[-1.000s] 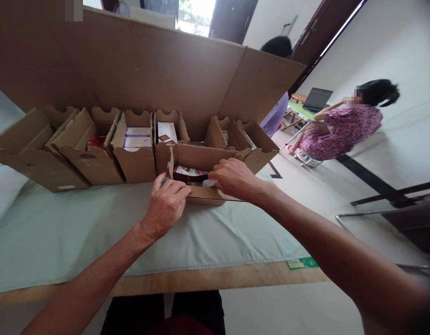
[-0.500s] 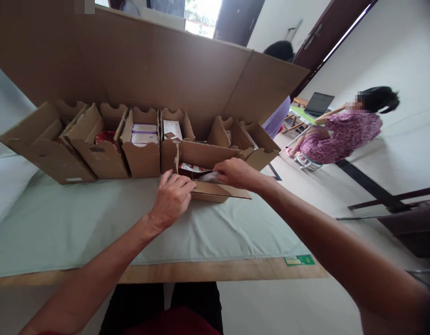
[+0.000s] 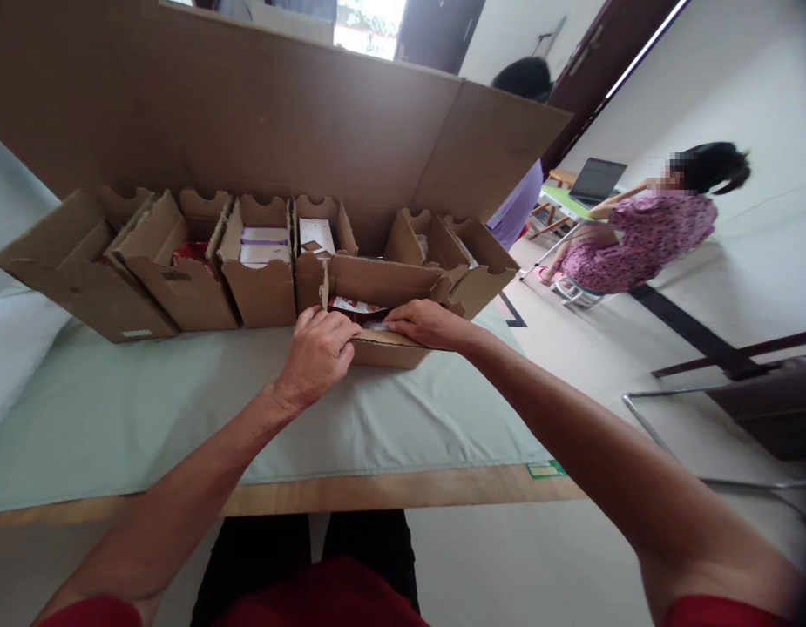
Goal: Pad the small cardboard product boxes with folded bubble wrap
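Observation:
A cardboard box (image 3: 390, 354) lies lengthwise in front of the row, its open side facing up. My left hand (image 3: 319, 353) is closed on the near left edge of that box. My right hand (image 3: 430, 325) reaches into the box from the right, its fingers closed on a translucent plastic packet (image 3: 376, 326); the fingertips are partly hidden. Beside the packet, against the far wall inside, lies a red and white packet (image 3: 355, 305). The bottom of the box is hidden by its near wall.
Several upright cardboard bins (image 3: 259, 287) line the back of the cloth-covered table (image 3: 180, 418), some holding boxes or red packets. A tall cardboard panel (image 3: 278, 113) stands behind them. At right, a person (image 3: 657, 231) sits by a laptop (image 3: 597, 183); another person (image 3: 517, 205) is partly hidden.
My right hand has moved lower and slightly left into the box with the plastic packet. The near wall now stands more upright. My left hand stays on the edge.

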Demonstrator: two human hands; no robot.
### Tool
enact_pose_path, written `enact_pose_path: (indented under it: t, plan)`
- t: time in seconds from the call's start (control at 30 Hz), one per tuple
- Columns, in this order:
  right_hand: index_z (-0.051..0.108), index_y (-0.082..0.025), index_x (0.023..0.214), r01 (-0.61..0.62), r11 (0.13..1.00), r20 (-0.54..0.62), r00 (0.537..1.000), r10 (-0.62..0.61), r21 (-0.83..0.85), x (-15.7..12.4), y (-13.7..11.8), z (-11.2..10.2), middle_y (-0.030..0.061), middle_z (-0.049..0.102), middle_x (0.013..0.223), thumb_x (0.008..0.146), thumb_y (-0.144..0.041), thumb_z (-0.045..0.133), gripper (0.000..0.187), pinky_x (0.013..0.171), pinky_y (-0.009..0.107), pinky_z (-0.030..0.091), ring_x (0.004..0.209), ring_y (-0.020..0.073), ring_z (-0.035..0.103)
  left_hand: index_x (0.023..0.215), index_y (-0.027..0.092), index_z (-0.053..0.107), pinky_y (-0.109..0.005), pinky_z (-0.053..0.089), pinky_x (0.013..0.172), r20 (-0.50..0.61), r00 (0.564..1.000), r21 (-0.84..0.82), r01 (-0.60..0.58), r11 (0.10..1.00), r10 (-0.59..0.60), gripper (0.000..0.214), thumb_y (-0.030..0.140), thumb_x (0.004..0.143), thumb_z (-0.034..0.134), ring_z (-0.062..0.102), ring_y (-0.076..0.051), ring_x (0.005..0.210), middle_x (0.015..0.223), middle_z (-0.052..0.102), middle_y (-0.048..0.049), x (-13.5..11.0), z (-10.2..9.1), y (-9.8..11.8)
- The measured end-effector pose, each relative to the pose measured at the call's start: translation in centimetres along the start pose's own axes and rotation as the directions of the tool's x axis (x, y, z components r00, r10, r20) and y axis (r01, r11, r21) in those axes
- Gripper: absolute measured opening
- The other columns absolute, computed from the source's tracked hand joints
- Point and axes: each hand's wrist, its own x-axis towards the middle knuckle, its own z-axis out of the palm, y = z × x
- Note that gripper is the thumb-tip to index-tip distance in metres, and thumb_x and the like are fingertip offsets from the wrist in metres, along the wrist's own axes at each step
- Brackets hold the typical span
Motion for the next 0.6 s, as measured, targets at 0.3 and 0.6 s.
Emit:
enact_pose_path:
  t: [0.3,0.6]
  plan:
    - [0.081,-0.023,0.104,-0.153,0.965,-0.049,0.988,0.146,-0.213,0.7,-2.4,-0.3,0.0093,0.079,0.105,0.092,-0.024,0.056,0.028,0.073,0.029,0.046,0.098,0.0273,0.072,0.101,0.022,0.075,-0.049,0.044,0.105,-0.022,1.0,0.033,-0.003,0.999,0.003,0.03,0.01,0.086,0.052,0.068,-0.024,0.097,0.102,0.076,-0.0061,-0.2,0.1,0.1]
    - [0.078,-0.017,0.097,0.027,0.997,0.0,1.0,-0.027,-0.076,-1.0,-3.8,-1.4,0.0067,0.077,0.088,0.11,-0.032,0.031,0.051,0.063,0.023,0.036,0.076,0.0135,0.069,0.103,0.014,0.076,-0.048,0.047,0.102,-0.007,1.0,0.028,0.001,1.0,-0.001,0.029,0.01,0.092,0.05,0.069,-0.027,0.099,0.103,0.077,-0.0103,0.2,-0.5,0.7]
